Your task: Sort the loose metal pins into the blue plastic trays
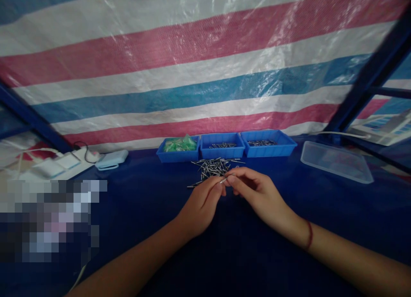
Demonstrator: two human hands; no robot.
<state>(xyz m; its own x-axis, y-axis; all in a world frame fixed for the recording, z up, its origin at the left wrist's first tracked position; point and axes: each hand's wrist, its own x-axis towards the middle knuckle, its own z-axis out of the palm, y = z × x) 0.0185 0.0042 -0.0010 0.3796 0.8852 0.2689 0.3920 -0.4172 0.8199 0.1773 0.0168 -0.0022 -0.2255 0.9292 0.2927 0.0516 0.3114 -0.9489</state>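
Note:
My left hand (205, 200) and my right hand (257, 190) meet over the middle of the table. Between their pinched fingertips is a thin metal rod (224, 180), short and silvery; the fingers cover much of it. Just behind the fingers lies a loose pile of similar thin metal rods (212, 166), several of them sticking out at the sides. Three blue trays stand in a row beyond the pile: the left tray (178, 157) has green plastic bags in it, while the middle tray (222, 153) and the right tray (272, 151) contain thin dark metal pieces.
A clear plastic lid or shallow box (337, 162) lies at the right. At the left are a white power strip (73, 164) with plugs and cables, and a light-blue case (111, 160). A striped plastic sheet (192, 87) hangs behind the dark blue table (144, 194).

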